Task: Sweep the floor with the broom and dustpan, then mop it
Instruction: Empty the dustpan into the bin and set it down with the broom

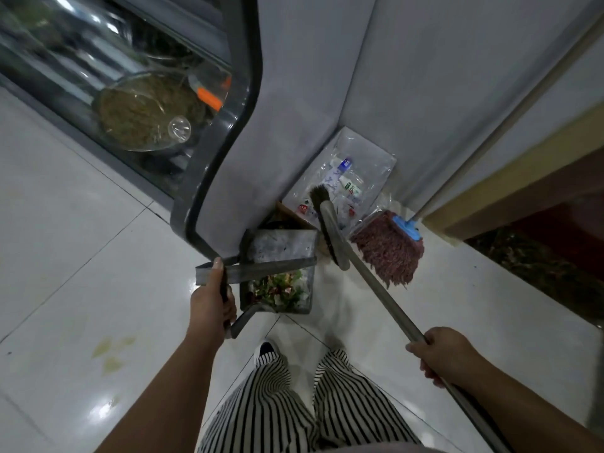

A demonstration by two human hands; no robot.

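My left hand [212, 297] grips the flat metal handle of a grey metal dustpan [281, 246], which hangs just above the white tiled floor [98, 289]. Green and white scraps [281, 289] lie in the pan. My right hand [441, 353] grips the long grey handle of the broom [330, 230]. The broom's dark bristle head points into the corner, right beside the dustpan. A reddish string mop [389, 250] with a blue clamp leans in that corner, its pale pole running up to the right.
A glass-fronted display counter [215, 165] with bowls of food stands at the left. Clear plastic bags [353, 178] lie in the grey wall corner. A dark step with a yellowish edge [523, 197] is on the right. Yellowish stains [111, 351] mark the floor by my striped trouser legs.
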